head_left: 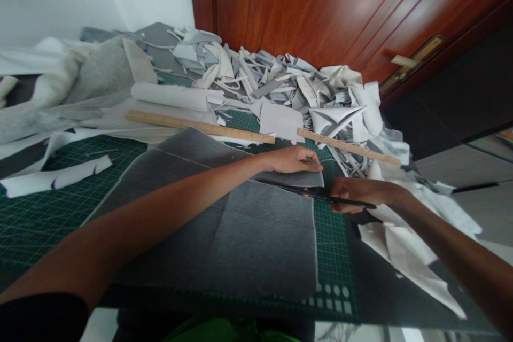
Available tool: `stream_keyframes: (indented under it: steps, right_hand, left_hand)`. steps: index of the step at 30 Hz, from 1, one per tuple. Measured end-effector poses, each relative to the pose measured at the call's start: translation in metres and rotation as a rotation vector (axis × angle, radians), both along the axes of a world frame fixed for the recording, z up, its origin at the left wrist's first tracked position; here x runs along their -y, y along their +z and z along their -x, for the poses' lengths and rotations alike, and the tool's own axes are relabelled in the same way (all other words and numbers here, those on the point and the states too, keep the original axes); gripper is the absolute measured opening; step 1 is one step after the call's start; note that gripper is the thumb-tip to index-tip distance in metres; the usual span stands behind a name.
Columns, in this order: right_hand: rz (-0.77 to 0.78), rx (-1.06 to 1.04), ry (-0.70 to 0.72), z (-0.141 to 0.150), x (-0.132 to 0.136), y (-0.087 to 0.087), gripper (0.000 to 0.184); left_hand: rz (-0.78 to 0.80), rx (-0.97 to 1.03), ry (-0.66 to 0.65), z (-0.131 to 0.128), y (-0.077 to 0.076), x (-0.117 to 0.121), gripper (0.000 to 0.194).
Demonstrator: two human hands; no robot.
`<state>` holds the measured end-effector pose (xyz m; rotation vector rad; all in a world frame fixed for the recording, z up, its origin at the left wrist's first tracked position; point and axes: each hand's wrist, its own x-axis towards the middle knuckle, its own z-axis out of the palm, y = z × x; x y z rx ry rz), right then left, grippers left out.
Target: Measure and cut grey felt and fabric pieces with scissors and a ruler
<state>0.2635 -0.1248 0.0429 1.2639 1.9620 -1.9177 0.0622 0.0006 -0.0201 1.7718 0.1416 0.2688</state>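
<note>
A dark grey piece of fabric [264, 235] lies over the green cutting mat [334, 248]. Its upper part is split by a cut running in from the right edge. Black scissors [316, 195] sit in that cut, blades pointing left and partly under the upper flap. My right hand [350, 192] is closed round the scissor handles, just past the fabric's right edge. My left hand [294, 160] rests above the blades with its fingers pinched on the upper strip of the fabric near its right corner.
Two wooden rulers, one left [200, 127] and one right [348, 147], lie beyond the fabric. Behind them is a heap of white and grey scraps [276, 77] against a brown door [288, 5]. A white roll [170, 96] and fluffy grey material [100, 72] are at the left.
</note>
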Motion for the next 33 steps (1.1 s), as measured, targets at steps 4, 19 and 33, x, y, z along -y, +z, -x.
stream_keyframes:
  steps: [4, 19, 33]
  right_hand:
    - [0.01, 0.031, -0.007, -0.0022, -0.0011, -0.0014, 0.054]
    - [0.018, 0.038, -0.002, -0.0028, -0.0021, -0.0006, 0.057]
    - [-0.005, 0.112, 0.041, -0.0025, -0.0043, 0.0004, 0.051]
  left_hand:
    - [-0.011, -0.004, 0.0, 0.0003, 0.0003, 0.0, 0.033]
    - [0.0, -0.042, 0.023, 0.0036, 0.0067, 0.0019, 0.033]
    - [-0.045, -0.031, 0.038, 0.0024, 0.0057, -0.0003, 0.03]
